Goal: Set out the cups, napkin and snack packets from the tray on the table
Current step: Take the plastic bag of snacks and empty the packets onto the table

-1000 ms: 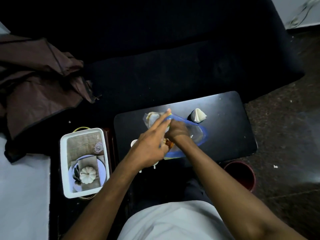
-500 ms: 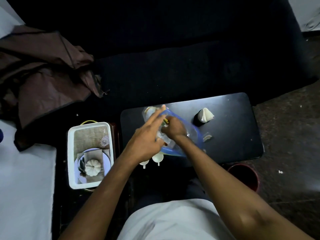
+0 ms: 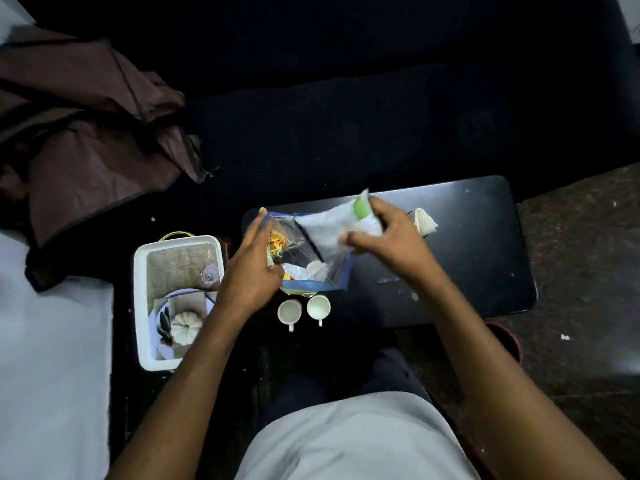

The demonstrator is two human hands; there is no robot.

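A: On the glossy black rectangular worktop (image 3: 467,244), near its front-left edge, two small white handled cups (image 3: 304,310) sit side by side, upright, handles toward the person.

B: Bag?

A: Clear plastic zip bag with a blue rim (image 3: 311,261) just behind the cups. Yellow printed snack packet (image 3: 277,241) and some pale items inside, too blurred to name.

B: Left hand (image 3: 251,271)?

A: At the bag's left edge, fingers stretched along the rim. Grip pinches the bag edge, I think; thumb side is hidden.

B: Right hand (image 3: 389,237)?

A: Above the bag mouth, grip pressed onto a white snack packet with a green band (image 3: 341,225), held clear of the worktop.

B: Napkin?

A: Folded white paper napkin (image 3: 424,221) on the worktop, just behind the right hand.

B: Tray?

A: White rectangular tray (image 3: 140,299) left of the worktop, holding a plate, a white pumpkin-shaped piece (image 3: 185,327) and a clear glass (image 3: 209,274).
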